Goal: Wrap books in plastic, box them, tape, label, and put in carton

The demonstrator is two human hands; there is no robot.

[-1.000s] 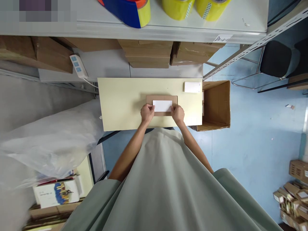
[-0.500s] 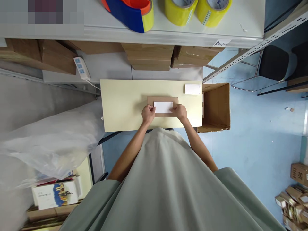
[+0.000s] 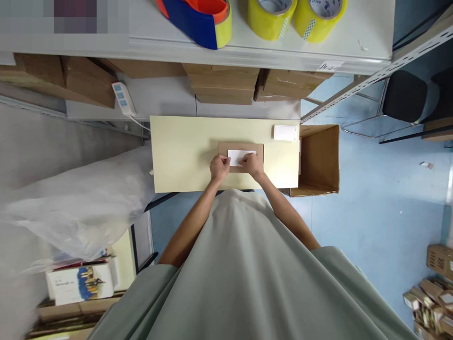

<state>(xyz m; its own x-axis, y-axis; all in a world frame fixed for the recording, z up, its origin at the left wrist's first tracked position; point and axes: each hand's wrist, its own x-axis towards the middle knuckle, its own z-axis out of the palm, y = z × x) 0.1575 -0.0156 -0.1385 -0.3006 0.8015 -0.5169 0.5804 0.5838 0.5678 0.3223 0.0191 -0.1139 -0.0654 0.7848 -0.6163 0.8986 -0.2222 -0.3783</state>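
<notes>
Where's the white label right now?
Head view, mid table: the white label lies on the flat brown box, between the left hand and right hand, both touching it.

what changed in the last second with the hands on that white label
The right hand slid left across the white label, toward the left hand, and now covers its right part. The left hand stayed at the label's left end. The brown packet, the table and the white stack kept their places.

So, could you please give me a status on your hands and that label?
Left hand at left end of white label, right hand atop it; grips unclear. Label on brown cardboard. Nothing in the way.
</notes>
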